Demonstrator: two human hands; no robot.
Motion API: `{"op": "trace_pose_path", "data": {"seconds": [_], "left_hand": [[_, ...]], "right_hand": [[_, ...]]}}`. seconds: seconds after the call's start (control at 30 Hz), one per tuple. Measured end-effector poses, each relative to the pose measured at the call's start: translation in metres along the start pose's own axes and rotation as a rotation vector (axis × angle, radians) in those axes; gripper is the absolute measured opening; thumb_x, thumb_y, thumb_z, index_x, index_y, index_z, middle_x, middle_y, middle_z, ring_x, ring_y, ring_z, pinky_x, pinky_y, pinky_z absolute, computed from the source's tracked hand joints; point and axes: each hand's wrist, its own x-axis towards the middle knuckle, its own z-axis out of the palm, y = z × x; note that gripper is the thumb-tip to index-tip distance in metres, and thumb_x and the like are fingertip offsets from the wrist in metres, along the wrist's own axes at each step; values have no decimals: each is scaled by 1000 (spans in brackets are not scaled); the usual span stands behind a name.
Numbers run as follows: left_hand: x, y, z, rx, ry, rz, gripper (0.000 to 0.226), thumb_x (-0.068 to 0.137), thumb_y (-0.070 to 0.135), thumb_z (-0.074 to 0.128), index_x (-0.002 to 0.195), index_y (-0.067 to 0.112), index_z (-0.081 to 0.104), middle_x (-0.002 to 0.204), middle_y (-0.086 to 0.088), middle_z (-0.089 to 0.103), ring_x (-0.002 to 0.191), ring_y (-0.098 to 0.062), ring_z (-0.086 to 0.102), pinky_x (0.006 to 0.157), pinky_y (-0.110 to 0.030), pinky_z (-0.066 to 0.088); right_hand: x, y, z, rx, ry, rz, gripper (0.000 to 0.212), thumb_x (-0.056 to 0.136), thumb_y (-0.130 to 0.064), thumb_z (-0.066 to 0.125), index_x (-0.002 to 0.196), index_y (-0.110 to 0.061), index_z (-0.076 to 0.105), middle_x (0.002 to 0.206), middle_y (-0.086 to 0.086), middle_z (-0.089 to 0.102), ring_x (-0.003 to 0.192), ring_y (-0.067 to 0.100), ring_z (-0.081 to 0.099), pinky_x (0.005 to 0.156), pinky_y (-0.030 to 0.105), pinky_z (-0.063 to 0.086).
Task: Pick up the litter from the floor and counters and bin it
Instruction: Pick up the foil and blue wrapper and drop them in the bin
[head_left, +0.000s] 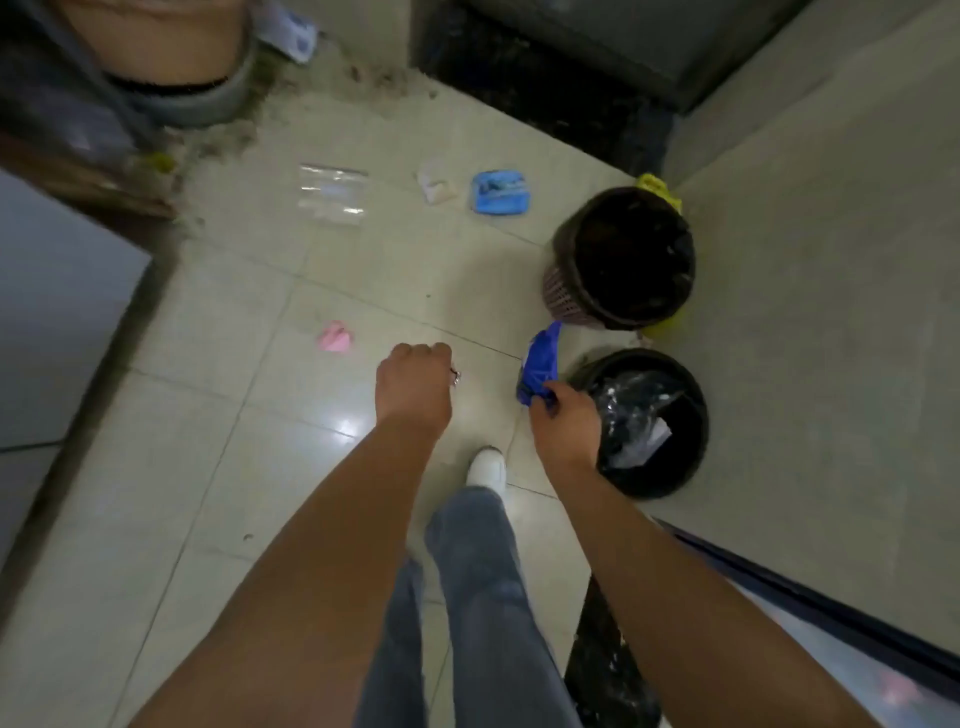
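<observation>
Blue wrapper held beside the near bin.
The right hand (563, 415) pinches a crumpled blue plastic wrapper (540, 364), its long axis pointing away, just left of the black-lined round bin (693, 457); fingertips hidden. The left hand (415, 384) is curled closed, holding nothing visible.

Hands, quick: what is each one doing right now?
Left hand: closed in a fist, nothing visibly held.
Right hand: closed on a blue wrapper.
</observation>
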Motion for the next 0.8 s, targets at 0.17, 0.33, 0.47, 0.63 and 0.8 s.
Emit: {"op": "trace_pose_path", "data": {"seconds": [0.17,0.33,0.47,0.63,0.8], "left_hand": [[17,130,56,22,-40,265,35,94,12,51,129,13,50,132,-6,56,121,-23,48,97,-29,41],[39,241,122,-33,-103,355,40,94,15,51,134,11,49,136,-9,55,124,-27,47,102,-32,38],[59,299,167,-4,-140,301,44,92,18,57,134,9,48,137,-13,54,126,-30,47,104,-36,40],[73,314,196,228,-247,216,55,93,30,52,142,13,33,149,-8,36,140,-26,27,115,-37,28],[77,296,177,324,-259,171,45,97,27,44,139,13,37,148,-6,38,141,-24,27,113,-37,29]], "right_hand": [[36,128,-69,122,94,239,30,95,-13,47,121,-4,58,117,23,60,95,32,59,75,25,40],[82,232,-94,216,111,368,36,95,-14,48,130,-4,53,120,25,60,106,37,59,91,38,47],[112,287,-94,256,32,434,39,95,-12,47,133,-4,50,123,27,59,110,37,58,93,36,46],[132,315,-94,281,-194,465,45,95,-14,46,139,-7,39,132,21,55,120,36,53,99,37,43],[138,288,-102,159,-238,327,50,96,-16,46,143,-7,33,144,21,44,133,33,41,108,35,35]]}}
